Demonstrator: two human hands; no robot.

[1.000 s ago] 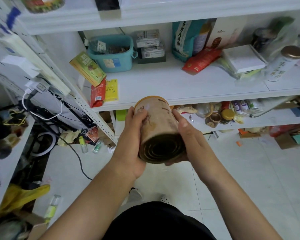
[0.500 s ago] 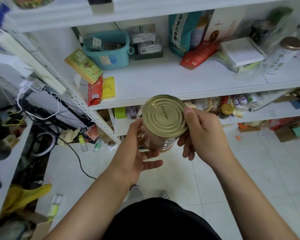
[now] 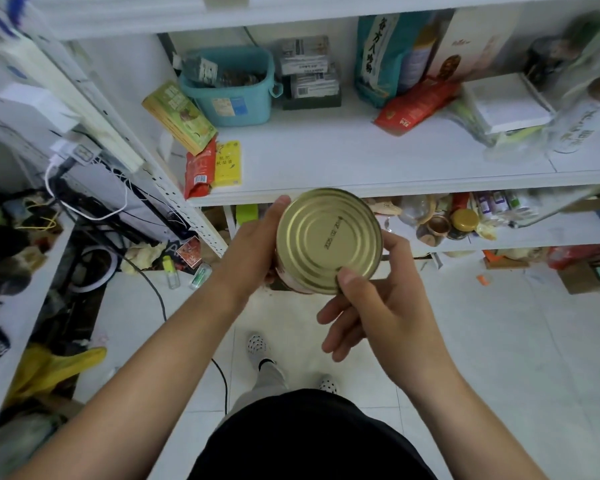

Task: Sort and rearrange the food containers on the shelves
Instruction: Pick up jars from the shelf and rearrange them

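Right hand (image 3: 378,306) has dropped to the lower rim of the tin can (image 3: 328,239), thumb pinching it; left hand (image 3: 253,247) grips its side; long axis faces camera.

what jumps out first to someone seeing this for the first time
The gold tin at centre, its ridged metal end facing the camera, gripped by the left hand at its side and pinched at the rim by the right hand. Behind it, a teal basket stands at the back left of the cluttered white shelf.
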